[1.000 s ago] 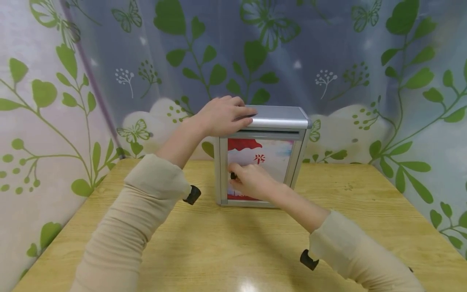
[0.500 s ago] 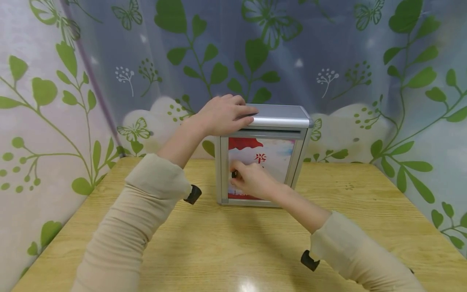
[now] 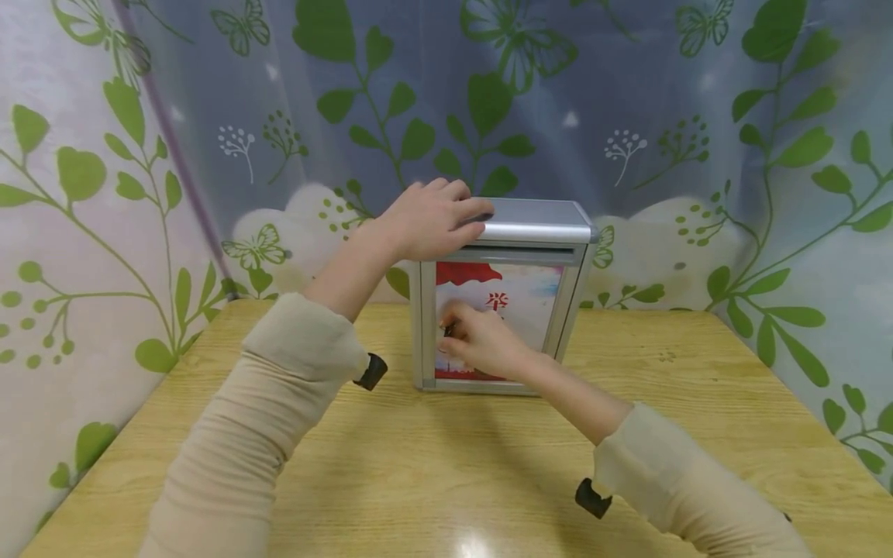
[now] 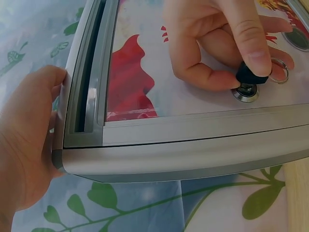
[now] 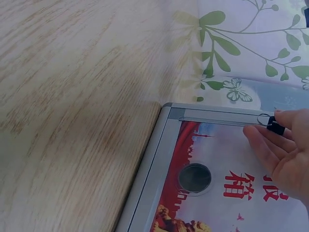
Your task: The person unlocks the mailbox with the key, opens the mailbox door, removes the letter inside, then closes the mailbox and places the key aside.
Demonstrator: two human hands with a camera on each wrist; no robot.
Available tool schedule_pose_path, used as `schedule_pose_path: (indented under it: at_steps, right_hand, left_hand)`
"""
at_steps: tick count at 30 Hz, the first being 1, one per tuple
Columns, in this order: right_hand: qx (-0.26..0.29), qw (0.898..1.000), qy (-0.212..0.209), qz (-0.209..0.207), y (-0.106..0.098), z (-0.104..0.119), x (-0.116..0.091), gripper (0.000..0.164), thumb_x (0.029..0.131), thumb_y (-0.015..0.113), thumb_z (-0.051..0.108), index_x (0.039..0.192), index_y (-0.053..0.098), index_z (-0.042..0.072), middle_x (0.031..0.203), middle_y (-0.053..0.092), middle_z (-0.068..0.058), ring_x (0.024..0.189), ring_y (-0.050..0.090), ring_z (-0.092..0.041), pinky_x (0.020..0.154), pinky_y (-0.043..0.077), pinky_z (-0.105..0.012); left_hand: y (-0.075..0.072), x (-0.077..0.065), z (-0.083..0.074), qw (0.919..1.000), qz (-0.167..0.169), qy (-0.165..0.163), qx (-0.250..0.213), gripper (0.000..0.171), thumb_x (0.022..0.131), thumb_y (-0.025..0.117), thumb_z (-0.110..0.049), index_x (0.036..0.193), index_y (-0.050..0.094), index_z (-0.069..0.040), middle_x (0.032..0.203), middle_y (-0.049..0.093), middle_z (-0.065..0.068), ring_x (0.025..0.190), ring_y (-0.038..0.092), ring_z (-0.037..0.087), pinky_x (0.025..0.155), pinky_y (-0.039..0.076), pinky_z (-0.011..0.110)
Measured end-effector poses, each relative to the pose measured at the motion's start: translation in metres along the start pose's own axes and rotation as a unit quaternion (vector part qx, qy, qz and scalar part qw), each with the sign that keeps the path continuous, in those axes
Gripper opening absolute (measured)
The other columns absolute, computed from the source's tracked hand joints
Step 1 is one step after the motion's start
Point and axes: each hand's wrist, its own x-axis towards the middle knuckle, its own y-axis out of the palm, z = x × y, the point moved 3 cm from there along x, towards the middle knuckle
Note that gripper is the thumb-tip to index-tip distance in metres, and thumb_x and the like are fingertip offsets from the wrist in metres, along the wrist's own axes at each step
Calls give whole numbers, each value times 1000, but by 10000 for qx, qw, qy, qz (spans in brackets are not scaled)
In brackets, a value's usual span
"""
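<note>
A silver-framed metal box (image 3: 576, 310) with a slot near its top stands upright on the table, a poster with red characters behind its front. My left hand (image 3: 436, 221) rests on the box's top left, fingers lying across the lid; in the left wrist view the left hand (image 4: 29, 130) touches the top edge beside the slot. My right hand (image 3: 484, 337) pinches a black-headed key (image 4: 251, 75) between thumb and fingers. The key sits at a round lock (image 4: 246, 94) near the left side of the front. A metal ring (image 4: 280, 71) hangs from the key.
The wooden table (image 3: 391, 473) spreads in front of the box and to both sides. A leaf-patterned curtain (image 3: 279, 155) hangs close behind the box and along both sides. A dark round spot (image 5: 194, 178) shows low on the box's front.
The right fingers and the key's black head have turned slightly at the lock. The left hand stays on the box's top, and the box stands where it was.
</note>
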Motion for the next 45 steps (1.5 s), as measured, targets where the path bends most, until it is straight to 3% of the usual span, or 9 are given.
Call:
schedule_pose_path:
  at_steps: [5,7,10,14,19,22,34,40,45]
  right_hand:
    - [399,9987,312,-10,1,-1,0,23,90,60,14,108,48,4,82,68,-12,60,64,-23,51,50,-27]
    - [209,9997,117,-79,0,0,-1,23,90,61,14,107,49,4,82,67,-10,62,64,-20,53,50,-26]
    - [-537,9970,-482,-272,0,4,-2,23,88,64,12,104,51,2,83,66,-9,67,63,-16,59,51,-23]
    - [-1899,9741,-1094,-557,0,9,-5,23,85,68,15,97,53,3,76,60,-2,65,58,-12,57,47,-19]
    - [-2813,9454,-1470,-736,2,14,-10,23,83,70,20,94,55,6,66,53,2,57,53,-11,45,37,-18]
    - [-2985,9375,-1589,-818,2,14,-11,22,83,70,21,94,56,7,65,52,3,55,51,-10,43,33,-18]
    - [-3125,9311,-1655,-893,-1,15,-9,21,84,69,22,94,58,7,68,54,3,54,49,-10,41,32,-19]
    - [-3520,9084,-2001,-1042,-2,18,-9,20,83,70,22,89,59,7,73,56,1,58,52,-13,45,40,-22]
    - [-3669,8912,-2391,-1182,0,17,-10,19,82,71,20,86,58,7,73,56,1,58,53,-14,46,42,-23]
  left_hand:
    - [1,0,1,10000,-63,-1,16,46,100,30,-41,141,40,-24,131,44,5,121,38,27,96,31,47]
    - [2,-1,1,10000,-61,7,21,46,100,30,-41,142,39,-24,132,44,6,122,37,27,98,30,48]
    - [2,-1,1,10000,-45,15,14,47,100,30,-42,142,39,-23,133,43,6,123,37,27,99,29,49]
    - [2,-1,0,10000,0,-4,26,47,100,30,-41,142,39,-24,132,43,6,122,37,27,98,29,48]
    - [-1,2,0,9997,56,-128,-178,45,98,34,-40,138,45,-23,129,45,7,117,40,27,95,33,45]
    - [-4,3,0,9991,147,-192,-356,43,96,37,-39,134,49,-22,128,46,6,115,42,26,94,36,42]
    - [-25,-2,0,9923,960,-312,-721,44,96,41,-36,136,47,-22,137,40,6,120,39,23,93,37,40]
    - [-28,-3,-2,9912,1077,-303,-712,43,96,40,-33,136,47,-20,134,42,6,118,41,23,90,37,38]
    - [-27,-3,-1,9933,815,-238,-779,37,96,41,-27,128,55,-16,126,49,4,115,43,21,88,39,36]
